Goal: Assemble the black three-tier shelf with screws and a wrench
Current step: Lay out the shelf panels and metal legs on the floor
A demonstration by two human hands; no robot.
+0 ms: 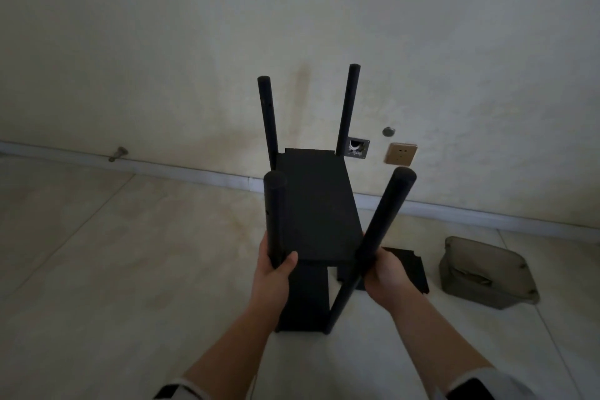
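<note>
A partly built black shelf stands on the floor in front of me: one black board [316, 204] with several black round posts rising past it. My left hand [274, 273] grips the near left post [274, 217]. My right hand [383, 273] grips the near right post [376, 237], which leans outward to the right. Two far posts [268, 120] [349, 107] stand up at the back. A lower black board [305, 299] shows beneath the held one. Another loose black board [409, 269] lies flat on the floor just right of my right hand. No screws or wrench are visible.
A grey-green plastic box [487, 273] sits on the floor at the right. The wall behind carries a gold socket [401, 153], an open wall box [357, 148] and a round knob [388, 131]. A pale baseboard [162, 166] runs along the tiled floor.
</note>
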